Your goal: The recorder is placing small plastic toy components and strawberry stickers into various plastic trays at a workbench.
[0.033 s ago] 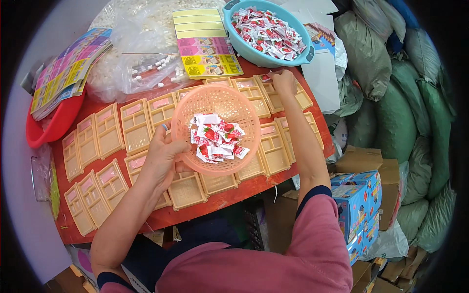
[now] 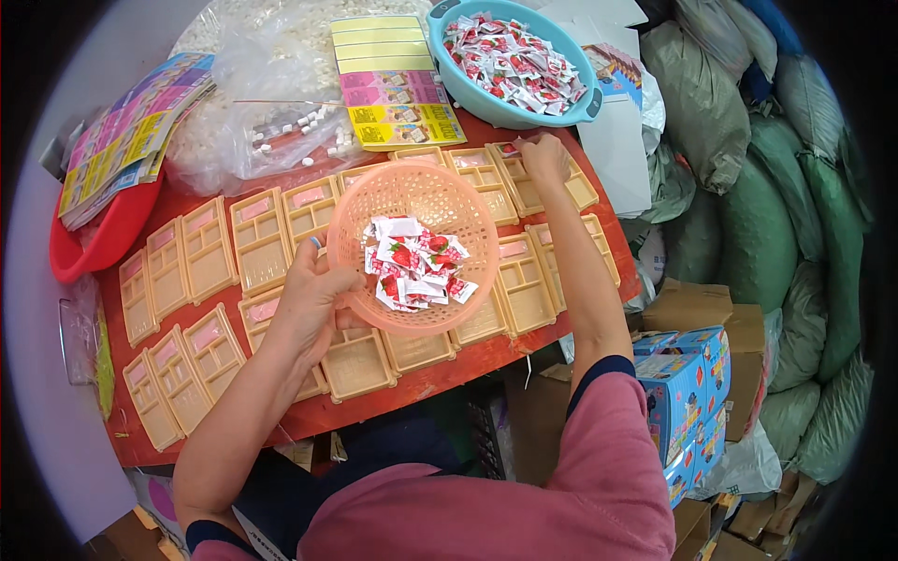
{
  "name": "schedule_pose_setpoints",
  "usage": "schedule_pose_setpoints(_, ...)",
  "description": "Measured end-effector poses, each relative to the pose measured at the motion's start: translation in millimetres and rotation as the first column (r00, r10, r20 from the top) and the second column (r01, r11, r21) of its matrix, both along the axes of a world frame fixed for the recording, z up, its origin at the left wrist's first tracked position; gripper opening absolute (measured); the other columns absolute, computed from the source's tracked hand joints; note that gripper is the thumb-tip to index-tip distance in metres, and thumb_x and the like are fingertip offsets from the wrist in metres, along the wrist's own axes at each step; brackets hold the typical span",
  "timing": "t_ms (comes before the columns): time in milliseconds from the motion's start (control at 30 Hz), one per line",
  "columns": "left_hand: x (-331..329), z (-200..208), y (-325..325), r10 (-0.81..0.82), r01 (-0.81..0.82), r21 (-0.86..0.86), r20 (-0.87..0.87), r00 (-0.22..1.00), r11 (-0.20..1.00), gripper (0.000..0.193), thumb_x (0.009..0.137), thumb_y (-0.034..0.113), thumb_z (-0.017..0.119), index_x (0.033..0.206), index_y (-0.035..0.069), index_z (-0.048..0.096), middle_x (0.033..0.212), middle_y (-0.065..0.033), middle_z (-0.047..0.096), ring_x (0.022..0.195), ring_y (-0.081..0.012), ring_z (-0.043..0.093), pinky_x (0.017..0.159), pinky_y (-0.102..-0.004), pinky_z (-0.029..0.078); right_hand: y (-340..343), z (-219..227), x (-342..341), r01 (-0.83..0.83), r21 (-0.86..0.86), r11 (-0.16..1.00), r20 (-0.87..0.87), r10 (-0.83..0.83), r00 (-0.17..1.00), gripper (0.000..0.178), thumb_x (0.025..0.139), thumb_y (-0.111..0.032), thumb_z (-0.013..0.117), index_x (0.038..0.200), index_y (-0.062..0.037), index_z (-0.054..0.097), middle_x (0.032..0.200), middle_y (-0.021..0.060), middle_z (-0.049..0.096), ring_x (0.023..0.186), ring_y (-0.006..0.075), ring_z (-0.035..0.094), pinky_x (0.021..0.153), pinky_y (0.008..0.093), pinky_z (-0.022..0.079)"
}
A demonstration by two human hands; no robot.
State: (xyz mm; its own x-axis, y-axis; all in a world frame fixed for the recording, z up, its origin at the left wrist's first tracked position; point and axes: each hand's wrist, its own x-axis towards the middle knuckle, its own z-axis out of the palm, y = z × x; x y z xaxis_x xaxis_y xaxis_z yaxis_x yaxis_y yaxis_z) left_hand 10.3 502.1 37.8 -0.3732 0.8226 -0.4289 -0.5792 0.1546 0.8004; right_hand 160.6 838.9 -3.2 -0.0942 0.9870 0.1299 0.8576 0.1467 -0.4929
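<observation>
The left hand (image 2: 309, 299) is gripping the rim of an orange basket (image 2: 412, 245) and holding it just above the tan trays (image 2: 257, 245) on the red desk (image 2: 449, 374). Small red and white packets (image 2: 412, 266) are lying inside the basket. The right hand (image 2: 543, 159) is reaching to a far tray, its fingers pinching something small. A blue bowl (image 2: 468, 89) of packets is sitting beyond it.

Basket (image 2: 416, 201): above the table's (image 2: 449, 374) middle, in my left hand (image 2: 304, 299), sachets (image 2: 412, 262) inside.
Trays (image 2: 210, 248): in rows across the table.
Bowl (image 2: 486, 103): far right corner.
My right hand (image 2: 543, 159): on a tray before the bowl.
Bag (image 2: 253, 112): far edge.
</observation>
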Motion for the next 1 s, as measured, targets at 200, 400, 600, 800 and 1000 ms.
schedule_pose_setpoints(200, 2.2, -3.8, 4.0, 0.001, -0.001, 0.024, -0.015, 1.000, 1.000, 0.059, 0.072, 0.000, 0.056, 0.124, 0.005, 0.030, 0.103, -0.0126, 0.057, 0.077, -0.0215, 0.065, 0.050, -0.0365, 0.058, -6.8, 1.7, 14.3, -0.006, 0.127, 0.992, 0.102, -0.007, 0.995, 0.032, 0.074, -0.033, 0.070, 0.092, -0.0062, 0.068, 0.091, 0.0146, 0.066, 0.089, 0.0303, 0.062, 0.077, 0.0419, 0.047)
schedule_pose_setpoints(400, 4.0, 0.4, 2.3, -0.019, 0.019, -0.004, -0.032, 0.999, 1.000, 0.055, 0.072, 0.000, 0.056, 0.121, 0.005, 0.033, 0.096, -0.0100, 0.059, 0.074, -0.0185, 0.064, 0.048, -0.0341, 0.057, -122.1, 61.5, 8.6, -0.707, 0.040, 0.706, -0.418, 0.654, 0.630, 0.015, 0.082, -0.016, 0.064, 0.088, -0.0029, 0.067, 0.070, 0.0034, 0.061, 0.058, 0.0080, 0.056, 0.051, 0.0223, 0.044)
schedule_pose_setpoints(600, 16.2, 4.9, 4.6, -0.035, 0.036, 0.029, -0.024, 0.999, 0.999, 0.054, 0.072, -0.001, 0.056, 0.121, 0.006, 0.034, 0.096, -0.0085, 0.059, 0.076, -0.0178, 0.063, 0.050, -0.0361, 0.058, -180.3, 48.2, -9.9, -0.876, 0.164, 0.453, 0.272, 0.833, 0.482, 0.019, 0.079, -0.016, 0.062, 0.095, -0.0059, 0.062, 0.088, 0.0103, 0.065, 0.074, 0.0240, 0.063, 0.061, 0.0344, 0.050)
schedule_pose_setpoints(800, 15.3, 1.0, -5.0, -0.038, 0.039, 0.009, -0.009, 0.999, 0.999, 0.054, 0.073, 0.000, 0.056, 0.122, 0.005, 0.034, 0.096, -0.0089, 0.058, 0.077, -0.0175, 0.063, 0.051, -0.0362, 0.058, -177.0, 44.1, -13.3, -0.972, 0.067, 0.225, 0.520, 0.824, 0.226, 0.026, 0.073, -0.014, 0.061, 0.098, -0.0093, 0.057, 0.089, 0.0085, 0.062, 0.081, 0.0265, 0.061, 0.067, 0.0376, 0.048)
schedule_pose_setpoints(1000, 11.8, -3.8, -10.3, -0.031, 0.032, 0.033, -0.009, 0.999, 0.999, 0.056, 0.072, -0.001, 0.056, 0.123, 0.005, 0.034, 0.097, -0.0104, 0.059, 0.076, -0.0185, 0.064, 0.050, -0.0358, 0.058, -179.2, 56.1, -8.9, -0.954, 0.227, 0.194, 0.329, 0.907, 0.262, 0.027, 0.073, -0.013, 0.065, 0.098, -0.0068, 0.059, 0.082, 0.0056, 0.062, 0.079, 0.0197, 0.062, 0.068, 0.0319, 0.048)
